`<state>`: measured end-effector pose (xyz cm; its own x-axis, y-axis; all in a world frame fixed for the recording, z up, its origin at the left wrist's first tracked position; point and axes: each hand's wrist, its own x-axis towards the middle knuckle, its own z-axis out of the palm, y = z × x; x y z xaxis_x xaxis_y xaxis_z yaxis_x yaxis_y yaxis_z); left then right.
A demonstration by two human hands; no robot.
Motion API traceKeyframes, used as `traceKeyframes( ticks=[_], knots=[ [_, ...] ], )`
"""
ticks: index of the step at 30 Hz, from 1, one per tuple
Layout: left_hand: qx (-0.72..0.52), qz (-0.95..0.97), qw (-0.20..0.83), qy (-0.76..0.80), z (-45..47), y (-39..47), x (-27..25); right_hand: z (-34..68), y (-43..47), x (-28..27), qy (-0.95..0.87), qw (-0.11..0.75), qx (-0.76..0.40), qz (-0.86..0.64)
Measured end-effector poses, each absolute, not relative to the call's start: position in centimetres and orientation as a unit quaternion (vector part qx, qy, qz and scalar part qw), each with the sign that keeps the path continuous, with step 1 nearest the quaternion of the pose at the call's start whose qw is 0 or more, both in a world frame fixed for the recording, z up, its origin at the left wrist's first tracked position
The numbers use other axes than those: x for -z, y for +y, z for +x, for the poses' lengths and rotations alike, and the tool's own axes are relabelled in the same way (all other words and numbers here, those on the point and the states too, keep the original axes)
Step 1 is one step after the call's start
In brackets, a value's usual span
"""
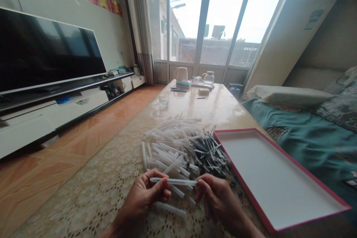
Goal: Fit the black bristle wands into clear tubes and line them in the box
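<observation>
A white pen barrel [181, 182] lies level between my two hands, above the near part of the table. My left hand [149, 189] pinches it near its left end, between thumb and fingers. At the barrel's right end, the fingertips of my right hand [214, 193] are closed; whether they also hold a small part there I cannot make out. Just beyond sits a heap of white pen barrels [167, 148], with a pile of thin dark refills [208, 148] on its right. A few loose barrels [170, 208] lie beneath my hands.
Right of the piles lies a shallow white tray with a red rim [237, 171]. A drinking glass [163, 100], a small box [203, 91] and a glass jug [208, 77] stand farther along the patterned table [92, 193]. A bed or couch with green cloth [295, 126] flanks the right side.
</observation>
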<state>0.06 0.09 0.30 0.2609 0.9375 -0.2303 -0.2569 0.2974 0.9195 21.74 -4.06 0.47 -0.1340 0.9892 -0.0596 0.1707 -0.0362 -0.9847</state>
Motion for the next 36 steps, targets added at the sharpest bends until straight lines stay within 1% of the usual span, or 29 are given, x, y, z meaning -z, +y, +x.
traceKeyframes(
  ticks=[8, 13, 21, 26, 29, 32, 36],
  knots=[
    [-0.431, 0.394, 0.687, 0.432, 0.3, 0.1, -1.2, 21.4, -4.0, -0.5, -0.534, 0.442, -0.517, -0.503],
    [-0.436, 0.399, 0.690, 0.419, 0.2, 0.3, -0.6, 21.5, -4.0, -0.7, -0.524, 0.434, -0.538, -0.498],
    [-0.467, 0.348, 0.693, 0.425, 0.0, 0.3, -1.3, 21.7, -4.0, -1.0, -0.511, 0.474, -0.506, -0.508],
    [-0.457, 0.367, 0.692, 0.420, 0.2, 0.2, -1.0, 21.4, -3.9, -1.0, -0.499, 0.459, -0.547, -0.491],
    [-0.451, 0.372, 0.699, 0.411, 0.2, 0.2, -1.1, 21.5, -3.9, -1.2, -0.518, 0.450, -0.528, -0.500],
    [-0.507, 0.322, 0.678, 0.423, -0.2, 0.3, -1.7, 22.7, -3.8, -1.7, -0.529, 0.473, -0.468, -0.526],
    [-0.638, 0.222, 0.592, 0.439, -0.9, 0.8, -2.5, 25.5, -3.1, -2.1, -0.445, 0.538, -0.415, -0.584]
  ],
)
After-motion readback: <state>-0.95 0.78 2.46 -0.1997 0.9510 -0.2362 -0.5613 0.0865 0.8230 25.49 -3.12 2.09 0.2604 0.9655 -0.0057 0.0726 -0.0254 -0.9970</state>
